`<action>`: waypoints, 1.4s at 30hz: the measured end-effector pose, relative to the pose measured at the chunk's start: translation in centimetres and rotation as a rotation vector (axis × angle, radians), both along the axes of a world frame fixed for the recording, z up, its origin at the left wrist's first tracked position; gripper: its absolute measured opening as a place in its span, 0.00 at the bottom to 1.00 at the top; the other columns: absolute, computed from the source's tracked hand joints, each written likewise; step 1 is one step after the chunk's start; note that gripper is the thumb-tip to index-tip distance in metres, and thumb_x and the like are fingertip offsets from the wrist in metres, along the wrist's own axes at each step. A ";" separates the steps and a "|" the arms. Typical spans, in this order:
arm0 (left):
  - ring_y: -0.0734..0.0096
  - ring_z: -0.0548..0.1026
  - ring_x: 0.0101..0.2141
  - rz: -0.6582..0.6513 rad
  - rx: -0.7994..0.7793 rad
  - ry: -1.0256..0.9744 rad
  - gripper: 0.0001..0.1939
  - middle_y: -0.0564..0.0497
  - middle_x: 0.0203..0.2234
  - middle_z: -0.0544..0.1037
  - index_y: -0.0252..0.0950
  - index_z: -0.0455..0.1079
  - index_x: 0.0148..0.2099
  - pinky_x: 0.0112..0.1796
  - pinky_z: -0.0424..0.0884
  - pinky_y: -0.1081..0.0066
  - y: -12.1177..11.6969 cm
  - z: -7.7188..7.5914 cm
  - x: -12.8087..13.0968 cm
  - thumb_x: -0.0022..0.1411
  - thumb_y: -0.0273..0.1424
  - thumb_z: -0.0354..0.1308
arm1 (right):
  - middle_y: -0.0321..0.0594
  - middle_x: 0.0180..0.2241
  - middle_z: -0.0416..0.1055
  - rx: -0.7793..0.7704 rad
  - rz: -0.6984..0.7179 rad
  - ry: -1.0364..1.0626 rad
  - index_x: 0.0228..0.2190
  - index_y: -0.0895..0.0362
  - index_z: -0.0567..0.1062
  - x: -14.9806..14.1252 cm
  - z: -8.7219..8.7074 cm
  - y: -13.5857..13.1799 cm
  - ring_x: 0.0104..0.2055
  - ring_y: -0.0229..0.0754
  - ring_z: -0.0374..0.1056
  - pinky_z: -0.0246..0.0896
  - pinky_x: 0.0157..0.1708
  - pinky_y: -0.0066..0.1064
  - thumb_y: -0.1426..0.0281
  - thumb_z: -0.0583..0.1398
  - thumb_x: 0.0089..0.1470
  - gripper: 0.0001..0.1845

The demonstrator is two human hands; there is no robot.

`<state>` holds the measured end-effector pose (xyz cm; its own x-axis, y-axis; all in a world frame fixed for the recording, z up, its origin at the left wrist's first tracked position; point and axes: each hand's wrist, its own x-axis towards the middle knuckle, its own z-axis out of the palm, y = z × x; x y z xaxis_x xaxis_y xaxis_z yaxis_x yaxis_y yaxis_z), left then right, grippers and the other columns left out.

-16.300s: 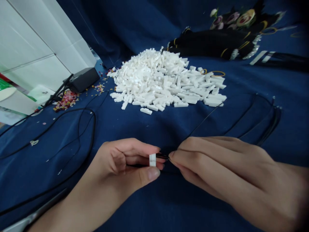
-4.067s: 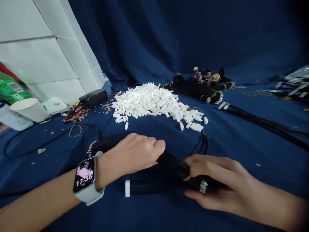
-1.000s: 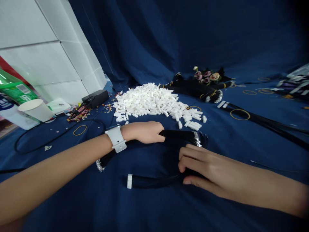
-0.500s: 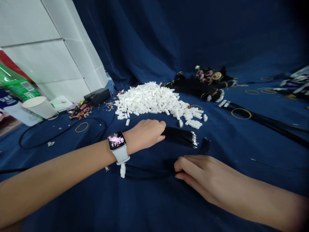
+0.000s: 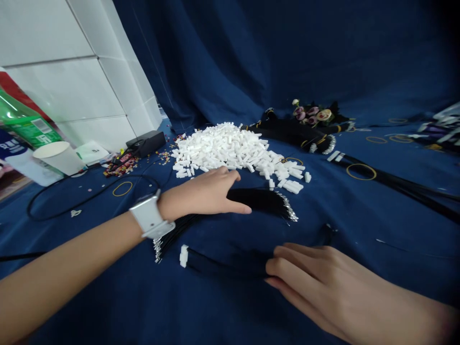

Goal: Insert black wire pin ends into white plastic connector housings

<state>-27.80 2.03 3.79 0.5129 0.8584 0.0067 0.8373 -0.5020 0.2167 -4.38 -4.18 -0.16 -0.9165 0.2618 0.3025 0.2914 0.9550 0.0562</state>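
My left hand (image 5: 204, 194), with a white watch on its wrist, lies on a bundle of thin black wires (image 5: 262, 200) whose metal tips show at both ends. The fingers are stretched out and loosening over the bundle. My right hand (image 5: 316, 278) rests low on the blue cloth (image 5: 359, 215), fingertips pressed on a flat strip of black wires (image 5: 223, 261) ending in a small white connector (image 5: 183, 256). A heap of white plastic connectors (image 5: 233, 148) lies just beyond my left hand.
Further black wire bundles (image 5: 294, 134) and small artificial flowers (image 5: 314, 114) lie at the back. Rubber bands (image 5: 361, 171) are scattered right. At left are a paper cup (image 5: 59, 158), a green bottle (image 5: 25, 124), a black adapter (image 5: 145, 142), a looping cable (image 5: 89, 194) and a white wall.
My left hand has gone from a fist round the bundle to stretched fingers, laying the bundle on the cloth. My right hand slid slightly down along the flat strip.
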 end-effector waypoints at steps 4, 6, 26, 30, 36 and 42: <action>0.62 0.72 0.52 0.022 0.037 -0.125 0.26 0.47 0.53 0.73 0.40 0.64 0.58 0.51 0.68 0.64 -4.7 0.9 -1.5 0.68 0.51 0.46 | 0.34 0.25 0.63 -0.097 -0.012 0.100 0.31 0.57 0.66 0.1 0.1 -0.1 0.24 0.35 0.60 0.55 0.22 0.28 0.75 0.48 0.65 0.11; 0.66 0.75 0.48 -0.064 0.016 -0.108 0.23 0.50 0.51 0.74 0.43 0.65 0.59 0.48 0.71 0.68 -7.7 0.6 -2.1 0.67 0.48 0.52 | 0.36 0.27 0.65 -0.195 -0.018 0.100 0.33 0.57 0.67 0.5 0.0 0.4 0.26 0.34 0.62 0.58 0.24 0.27 0.75 0.48 0.65 0.11; 0.63 0.77 0.38 -0.177 0.142 -0.048 0.22 0.45 0.41 0.76 0.37 0.69 0.54 0.36 0.80 0.67 -11.2 -2.8 -1.0 0.62 0.15 0.48 | 0.42 0.32 0.66 -0.080 0.130 0.146 0.29 0.61 0.71 -9.5 -2.2 7.4 0.32 0.39 0.57 0.57 0.31 0.30 0.77 0.53 0.60 0.09; 0.72 0.77 0.41 0.019 -0.004 -0.367 0.14 0.52 0.41 0.77 0.41 0.71 0.47 0.46 0.76 0.75 -10.9 -4.0 -1.6 0.63 0.18 0.57 | 0.48 0.37 0.67 -0.023 0.072 0.276 0.34 0.64 0.71 -8.4 -2.7 6.9 0.37 0.41 0.58 0.60 0.37 0.33 0.80 0.50 0.61 0.11; 0.75 0.77 0.33 0.201 -0.142 -0.584 0.12 0.59 0.31 0.77 0.42 0.72 0.37 0.39 0.73 0.76 -10.5 -4.5 -1.7 0.61 0.18 0.58 | 0.43 0.35 0.68 -0.093 0.057 0.396 0.34 0.63 0.68 -8.7 -2.8 6.8 0.35 0.35 0.63 0.64 0.34 0.27 0.80 0.51 0.61 0.08; 0.70 0.75 0.35 0.369 -0.266 -0.687 0.06 0.55 0.33 0.76 0.41 0.71 0.39 0.38 0.71 0.70 -10.5 -4.4 -1.4 0.63 0.25 0.56 | 0.40 0.36 0.69 -0.149 0.027 0.525 0.43 0.61 0.70 -7.1 0.4 5.6 0.36 0.32 0.69 0.67 0.35 0.23 0.78 0.51 0.63 0.10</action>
<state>-29.16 -8.49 -0.64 0.1533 0.9881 -0.0115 0.5760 -0.0799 0.8135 -11.51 1.44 0.21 -0.6594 0.3150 0.6826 0.2190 0.9491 -0.2265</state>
